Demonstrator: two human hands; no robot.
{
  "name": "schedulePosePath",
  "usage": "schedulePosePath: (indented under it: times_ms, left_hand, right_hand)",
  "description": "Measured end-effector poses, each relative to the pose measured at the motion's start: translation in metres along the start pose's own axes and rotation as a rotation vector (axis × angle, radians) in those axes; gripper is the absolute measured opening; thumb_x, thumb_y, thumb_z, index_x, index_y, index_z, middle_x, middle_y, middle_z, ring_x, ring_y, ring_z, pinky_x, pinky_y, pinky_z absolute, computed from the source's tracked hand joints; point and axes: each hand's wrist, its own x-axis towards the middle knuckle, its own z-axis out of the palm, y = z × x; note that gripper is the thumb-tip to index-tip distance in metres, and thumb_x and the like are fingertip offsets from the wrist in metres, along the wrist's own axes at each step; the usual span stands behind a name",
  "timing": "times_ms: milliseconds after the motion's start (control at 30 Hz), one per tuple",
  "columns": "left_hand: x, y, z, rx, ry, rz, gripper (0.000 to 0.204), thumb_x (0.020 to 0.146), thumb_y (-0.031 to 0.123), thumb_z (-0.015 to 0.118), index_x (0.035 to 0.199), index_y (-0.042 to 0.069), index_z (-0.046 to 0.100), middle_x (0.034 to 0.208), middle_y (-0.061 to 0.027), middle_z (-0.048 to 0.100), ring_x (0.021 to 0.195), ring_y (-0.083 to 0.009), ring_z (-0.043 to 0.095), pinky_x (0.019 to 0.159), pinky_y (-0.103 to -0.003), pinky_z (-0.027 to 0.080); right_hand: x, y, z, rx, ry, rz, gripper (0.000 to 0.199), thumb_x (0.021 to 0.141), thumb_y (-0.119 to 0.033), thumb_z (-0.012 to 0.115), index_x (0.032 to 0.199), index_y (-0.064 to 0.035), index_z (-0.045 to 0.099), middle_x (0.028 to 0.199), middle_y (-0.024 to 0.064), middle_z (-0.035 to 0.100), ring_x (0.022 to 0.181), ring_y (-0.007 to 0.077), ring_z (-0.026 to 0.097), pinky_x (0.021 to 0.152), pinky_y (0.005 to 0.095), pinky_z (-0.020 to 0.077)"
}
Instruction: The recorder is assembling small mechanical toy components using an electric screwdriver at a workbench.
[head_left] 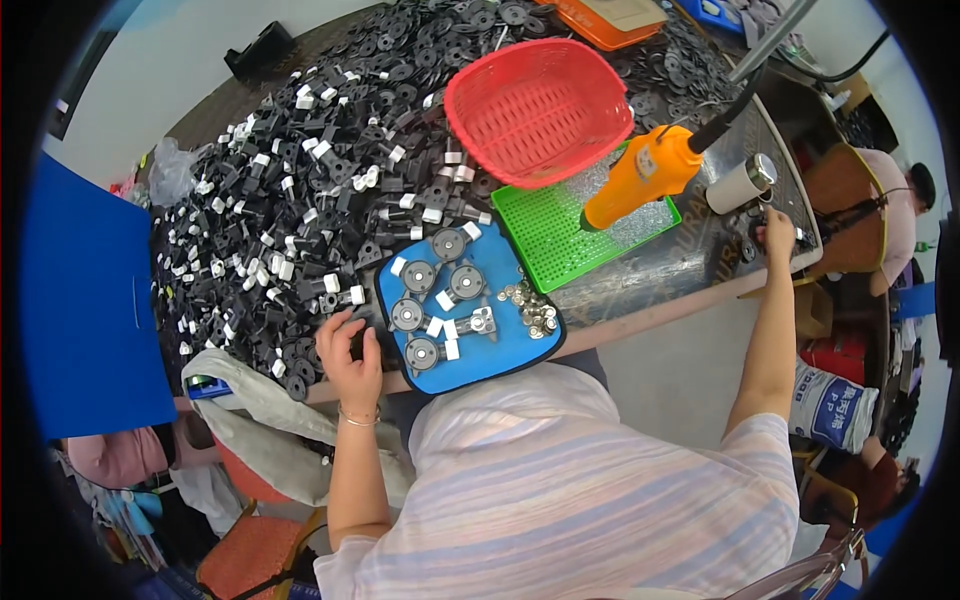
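My left hand [348, 355] hovers at the front edge of a big heap of black plastic parts with white tabs [285, 215], its fingers bent, apart and with nothing seen in them. To its right, a blue mat [478, 372] with a black border carries several round black parts with white tabs [420, 278]. A small pile of metal pieces [538, 318] lies by the mat's right side. My right hand [778, 235] reaches to the table's far right, next to a white tumbler [738, 188] with a metal lid. Its fingers are curled together; what they hold is too small to make out.
An orange electric screwdriver [645, 178] hangs over a green perforated tray [560, 262] of small shiny pieces. Behind stands a red basket [540, 110], with an orange container [605, 22] beyond. Chairs [255, 550] and other people [890, 200] are around the table.
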Motion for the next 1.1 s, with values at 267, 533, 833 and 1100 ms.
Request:
schedulePosePath:
  times_ms: [267, 533, 833, 1100]
  left_hand:
    - [0.046, 0.068, 0.015, -0.095, -0.272, 0.238, 0.038, 0.067, 0.020, 0.074, 0.101, 0.008, 0.060, 0.104, -0.0076, 0.058, 0.098, -0.0254, 0.051, 0.087, -0.038, 0.033]
    - [0.060, 0.078, 0.054, 0.080, -0.422, 0.194, 0.047, 0.061, 0.033, 0.077, 0.100, 0.009, 0.066, 0.119, -0.0070, 0.050, 0.114, -0.0268, 0.040, 0.096, -0.045, 0.020]
    - [0.062, 0.076, 0.060, 0.176, -0.486, 0.181, 0.042, 0.063, 0.033, 0.078, 0.098, 0.012, 0.069, 0.131, -0.0067, 0.046, 0.125, -0.0299, 0.033, 0.100, -0.051, 0.016]
    - [0.060, 0.075, 0.062, 0.154, -0.488, 0.147, 0.041, 0.062, 0.032, 0.078, 0.097, 0.013, 0.069, 0.136, -0.0071, 0.042, 0.129, -0.0311, 0.029, 0.101, -0.056, 0.012]
  right_hand:
    - [-0.175, -0.138, 0.020, 0.659, -0.270, -0.626, 0.031, 0.083, -0.007, 0.061, 0.113, -0.0028, 0.053, 0.096, -0.0005, 0.056, 0.080, 0.0069, 0.052, 0.067, 0.0181, 0.0416]
    - [-0.245, -0.203, 0.100, 0.872, -0.861, -0.617, 0.070, 0.068, -0.017, 0.077, 0.126, -0.0004, 0.042, 0.116, 0.0109, 0.054, 0.104, 0.0201, 0.056, 0.089, 0.0339, 0.0452]
    - [-0.261, -0.208, 0.124, 1.045, -0.742, -0.623, 0.032, 0.072, 0.000, 0.065, 0.100, -0.0008, 0.050, 0.087, 0.0078, 0.054, 0.069, 0.0149, 0.057, 0.064, 0.0276, 0.0475]
    - [-0.270, -0.203, 0.141, 1.180, -0.689, -0.632, 0.034, 0.071, 0.007, 0.065, 0.099, -0.0018, 0.048, 0.091, 0.0077, 0.056, 0.073, 0.0105, 0.056, 0.066, 0.0248, 0.0464]
